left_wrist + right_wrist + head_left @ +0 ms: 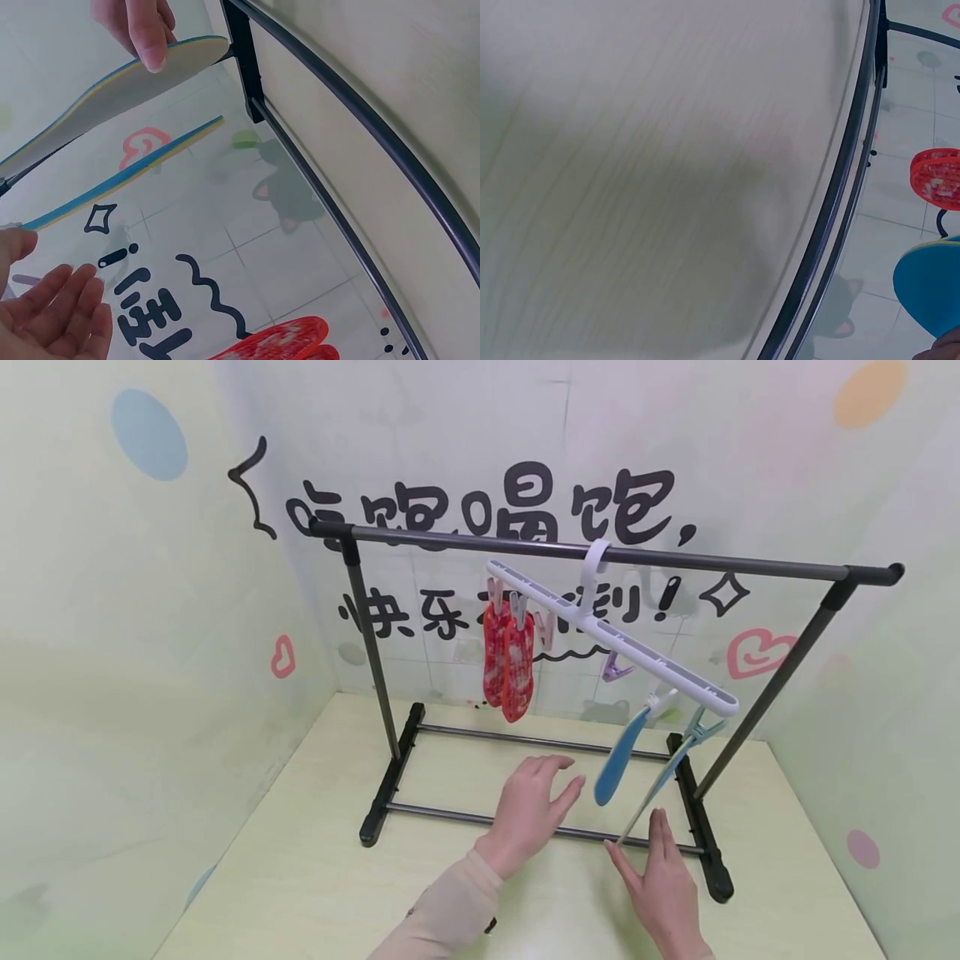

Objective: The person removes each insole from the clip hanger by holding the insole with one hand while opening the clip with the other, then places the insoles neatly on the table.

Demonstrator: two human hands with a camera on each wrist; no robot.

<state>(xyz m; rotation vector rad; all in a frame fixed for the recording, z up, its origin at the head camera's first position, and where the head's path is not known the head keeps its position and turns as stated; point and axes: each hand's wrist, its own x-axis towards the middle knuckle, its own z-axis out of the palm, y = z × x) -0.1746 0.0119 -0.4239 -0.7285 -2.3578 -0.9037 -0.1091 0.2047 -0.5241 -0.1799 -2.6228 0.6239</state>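
Observation:
My right hand [663,889] pinches the lower end of the nearer blue insole [662,781], thumb on one side and fingers on the other. The left wrist view shows this insole's pale face [142,86] with a fingertip against it. A teal clip [701,728] holds its upper end under the lilac hanger [637,650]. Beside it a second blue insole [621,760] hangs from a white clip [660,700]. My left hand [525,810] hovers left of the insoles with relaxed fingers, holding nothing. Two red patterned insoles [517,668] hang at the hanger's far left.
The hanger hooks over the top bar [465,543] of a dark metal rack, whose lower rail [465,816] and black feet [708,852] stand on a pale table [300,860]. A pink clip [545,631] and a purple clip [615,668] hang without insoles. A decorated wall stands behind.

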